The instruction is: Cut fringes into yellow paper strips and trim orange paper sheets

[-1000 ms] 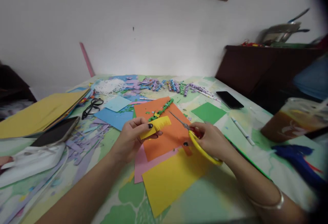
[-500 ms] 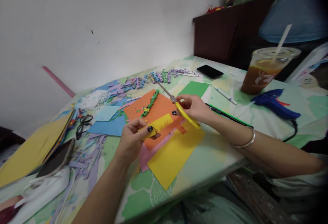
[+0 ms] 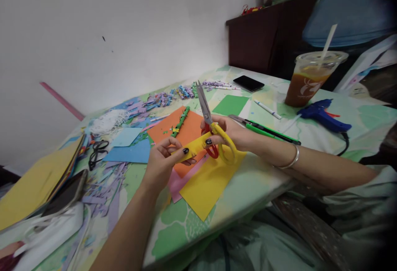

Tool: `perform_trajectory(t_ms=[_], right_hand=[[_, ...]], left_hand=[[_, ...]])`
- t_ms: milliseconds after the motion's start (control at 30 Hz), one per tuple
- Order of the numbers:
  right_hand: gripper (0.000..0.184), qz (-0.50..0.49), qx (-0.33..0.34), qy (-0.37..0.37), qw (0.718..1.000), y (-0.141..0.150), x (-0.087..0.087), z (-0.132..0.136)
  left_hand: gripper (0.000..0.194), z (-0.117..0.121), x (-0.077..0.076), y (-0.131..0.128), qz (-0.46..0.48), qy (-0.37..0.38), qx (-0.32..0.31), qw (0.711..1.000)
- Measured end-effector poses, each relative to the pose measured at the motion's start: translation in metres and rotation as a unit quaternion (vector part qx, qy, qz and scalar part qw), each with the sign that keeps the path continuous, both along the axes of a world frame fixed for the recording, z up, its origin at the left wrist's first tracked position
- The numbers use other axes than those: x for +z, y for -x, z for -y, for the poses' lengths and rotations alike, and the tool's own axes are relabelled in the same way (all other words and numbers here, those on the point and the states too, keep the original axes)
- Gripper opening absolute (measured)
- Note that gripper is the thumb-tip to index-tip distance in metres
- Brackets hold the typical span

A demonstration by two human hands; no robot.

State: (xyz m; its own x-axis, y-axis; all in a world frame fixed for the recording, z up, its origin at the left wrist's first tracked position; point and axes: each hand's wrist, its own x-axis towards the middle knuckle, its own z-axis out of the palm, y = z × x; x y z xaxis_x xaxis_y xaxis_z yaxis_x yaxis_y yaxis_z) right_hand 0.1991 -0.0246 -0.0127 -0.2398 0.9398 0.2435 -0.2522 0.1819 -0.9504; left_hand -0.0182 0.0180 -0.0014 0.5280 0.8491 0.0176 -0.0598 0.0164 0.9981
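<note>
L grip (image 3: 163, 159) pinched closed on a yellow strip (image 3: 190, 148), thumb on top, fingers beneath; R grip (image 3: 232, 132) closed on scissors (image 3: 209, 117) w/ red & yellow handles, its thumb also on the strip's R end. Strip is held btwn both hands, over an orange sheet (image 3: 197, 121), w/ small cuts visible on its lower edge. Blades (image 3: 202, 98) point up & away, tips slightly apart, clear of the strip. On the counter (image 3: 260, 180), a yellow sheet (image 3: 206, 192) lies nearest the body, overlapping a pink sheet (image 3: 176, 188); a green stick (image 3: 181, 121) rests on the orange one. To R: green sheet (image 3: 231, 105), cutter (image 3: 273, 134) w/ green edges just beyond R wrist, pen (image 3: 267, 109), blue glue gun (image 3: 325, 116), cup (image 3: 307, 81) w/ straw (image 3: 328, 41), black phone (image 3: 248, 83) farther back. Bangle (image 3: 297, 157) on R forearm. To L: blue sheet (image 3: 130, 152) w/ a paler sheet (image 3: 126, 136) partly on it, glasses (image 3: 98, 152), purple scraps (image 3: 105, 188), white shreds (image 3: 110, 121), a 2nd phone (image 3: 66, 192) beside a paper stack (image 3: 40, 176), yellow on top. Far back: curled bits (image 3: 186, 92) in purple, blue & green
</note>
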Motion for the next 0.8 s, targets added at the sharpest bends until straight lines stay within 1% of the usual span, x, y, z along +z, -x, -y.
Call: perform_trajectory(t_ms=[100, 200, 433, 600, 800], right_hand=[[0.037, -0.029, -0.01, 0.013, 0.999, 0.001, 0.0, 0.001], [0.033, -0.032, -0.026, 0.017, 0.999, 0.0, -0.001, 0.0], [0.029, -0.034, -0.044, 0.019, 0.998, -0.001, -0.002, 0.0], [0.031, -0.036, -0.033, 0.037, 0.998, 0.001, 0.0, 0.004], [0.024, -0.07, -0.04, 0.063, 0.995, 0.002, 0.007, 0.01]], left_hand=[[0.029, -0.001, -0.001, 0.001, -0.013, -0.021, 0.0, 1.0], [0.029, 0.0, 0.0, 0.001, -0.04, -0.037, -0.011, 0.998], [0.02, 0.003, -0.001, -0.001, -0.066, -0.03, -0.003, 0.997], [0.014, 0.002, -0.001, 0.0, -0.07, -0.042, 0.029, 0.996], [0.009, -0.003, 0.001, 0.0, -0.057, -0.062, 0.08, 0.993]])
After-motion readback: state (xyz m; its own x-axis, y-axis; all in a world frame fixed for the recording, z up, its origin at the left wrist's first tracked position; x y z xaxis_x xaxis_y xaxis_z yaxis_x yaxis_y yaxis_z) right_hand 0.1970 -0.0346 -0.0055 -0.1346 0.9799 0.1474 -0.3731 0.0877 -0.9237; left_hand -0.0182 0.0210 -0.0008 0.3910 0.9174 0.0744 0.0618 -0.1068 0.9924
